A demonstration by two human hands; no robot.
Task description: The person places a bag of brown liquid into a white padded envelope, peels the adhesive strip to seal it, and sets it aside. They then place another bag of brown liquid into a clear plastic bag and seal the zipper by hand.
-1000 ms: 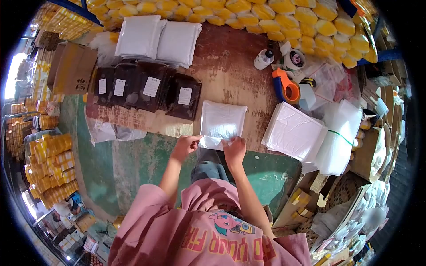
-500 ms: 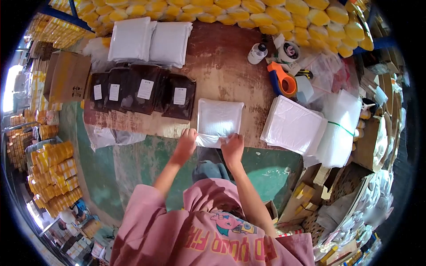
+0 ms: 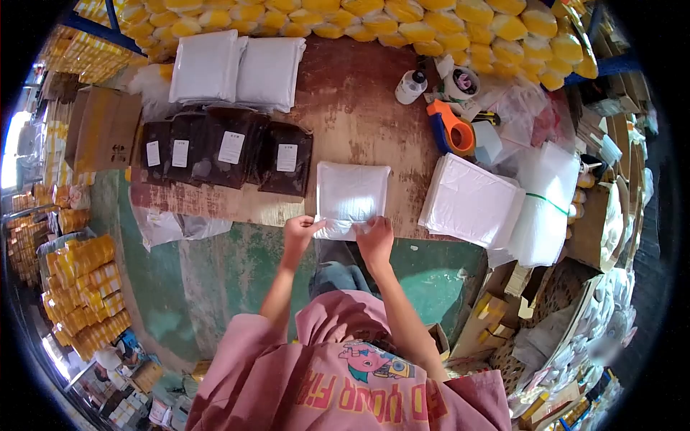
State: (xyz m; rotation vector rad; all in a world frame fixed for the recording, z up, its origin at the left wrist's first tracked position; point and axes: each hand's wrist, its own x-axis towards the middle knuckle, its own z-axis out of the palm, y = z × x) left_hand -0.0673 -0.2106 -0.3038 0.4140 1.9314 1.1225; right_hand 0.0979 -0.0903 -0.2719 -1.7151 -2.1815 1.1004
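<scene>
A white padded mailer bag lies flat at the table's front edge, directly before me. My left hand is at its lower left corner, thumb and fingers closed on the near edge. At the lower right corner, my right hand has its fingers bent and pressed together on the same edge. The bag's near strip lies flat between both hands. Left of the bag are several dark brown packs with white labels.
Filled white mailers lie at the back left. On the right are a stack of flat white mailers, a bundle of clear bags, an orange tape dispenser and a bottle. Yellow-and-white packages line the back.
The mailer's near flap, earlier drawn taut between both hands, now lies flat against the bag. My left hand has dropped slightly and turned inward. The whole view has shifted a little.
</scene>
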